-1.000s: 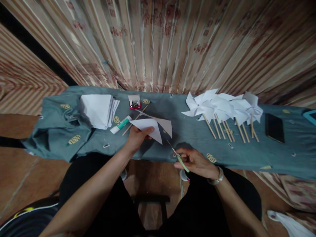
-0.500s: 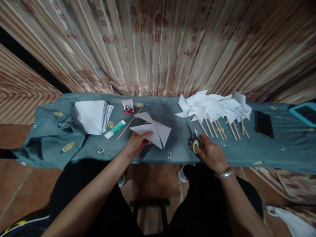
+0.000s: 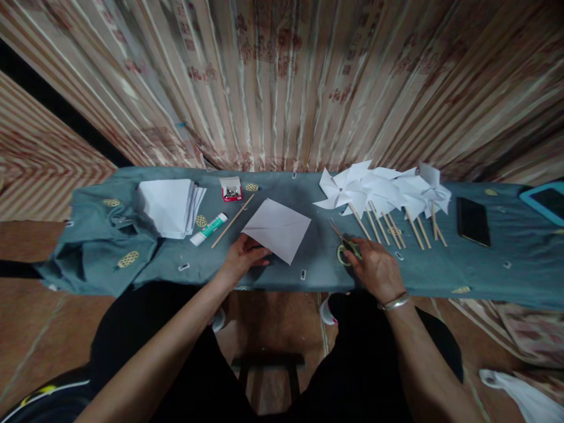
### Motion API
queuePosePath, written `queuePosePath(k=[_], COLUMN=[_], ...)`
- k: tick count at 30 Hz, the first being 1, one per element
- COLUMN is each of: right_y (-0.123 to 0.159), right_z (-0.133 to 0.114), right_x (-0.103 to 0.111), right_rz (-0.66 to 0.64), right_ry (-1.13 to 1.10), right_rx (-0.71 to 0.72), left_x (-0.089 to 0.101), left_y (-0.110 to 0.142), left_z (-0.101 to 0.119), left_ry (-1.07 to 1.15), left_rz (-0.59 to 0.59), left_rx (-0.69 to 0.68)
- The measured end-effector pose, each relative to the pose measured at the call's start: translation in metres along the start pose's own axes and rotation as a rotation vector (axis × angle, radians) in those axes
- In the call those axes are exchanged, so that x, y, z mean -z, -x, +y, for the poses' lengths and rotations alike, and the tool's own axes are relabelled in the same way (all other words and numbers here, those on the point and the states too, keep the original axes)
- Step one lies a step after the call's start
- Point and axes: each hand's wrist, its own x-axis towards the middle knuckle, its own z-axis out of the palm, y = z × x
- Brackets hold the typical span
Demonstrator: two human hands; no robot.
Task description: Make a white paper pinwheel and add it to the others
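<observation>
A white square paper sheet (image 3: 278, 228) lies flat on the teal cloth-covered table (image 3: 440, 270). My left hand (image 3: 241, 259) is at the sheet's near left corner, fingers curled and pinching its edge. To the right, green-handled scissors (image 3: 345, 245) lie on the cloth with the blades pointing away from me. My right hand (image 3: 376, 268) rests on the cloth with its fingertips closed on the scissors' handle. A bracelet shows on that wrist.
At the left are a stack of white paper (image 3: 170, 202), a glue stick (image 3: 209, 228), a red box of pins (image 3: 231, 189) and a loose wooden stick (image 3: 232, 220). Several finished paper pinwheels (image 3: 379, 191) lie at the right, then a phone (image 3: 473, 220) and a tablet (image 3: 544, 200). Curtains hang behind.
The folded paper was opened out and now lies flat. My right hand carried the scissors from the table's near edge up to the right and laid them down on the cloth.
</observation>
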Motion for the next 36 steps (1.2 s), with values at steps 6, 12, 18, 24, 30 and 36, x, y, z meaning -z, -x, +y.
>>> queuePosePath(k=[6, 12, 18, 24, 30, 36], right_y=[-0.009, -0.021, -0.042, -0.045, -0.041, -0.039], right_z=[-0.030, -0.082, -0.114, -0.112, -0.110, -0.109], right_x=[-0.004, -0.023, -0.047, -0.065, -0.069, -0.073], right_rz=[0.112, -0.010, -0.068, -0.037, 0.020, 0.053], right_ry=[-0.190, -0.288, -0.243, -0.246, -0.235, -0.196], right_rx=[0.133, 0.372, 0.445, 0.459, 0.460, 0.446], left_x=[0.035, 0.030, 0.007, 0.013, 0.014, 0.015], left_y=[0.010, 0.005, -0.022, -0.025, -0.022, -0.020], left_z=[0.001, -0.005, -0.015, -0.018, -0.018, -0.020], left_ry=[-0.373, -1.108, -1.397, -1.541, -1.520, -1.428], left_rz=[0.238, -0.131, -0.367, -0.420, -0.420, -0.409], left_rx=[-0.386, -0.780, -0.755, -0.718, -0.750, -0.748])
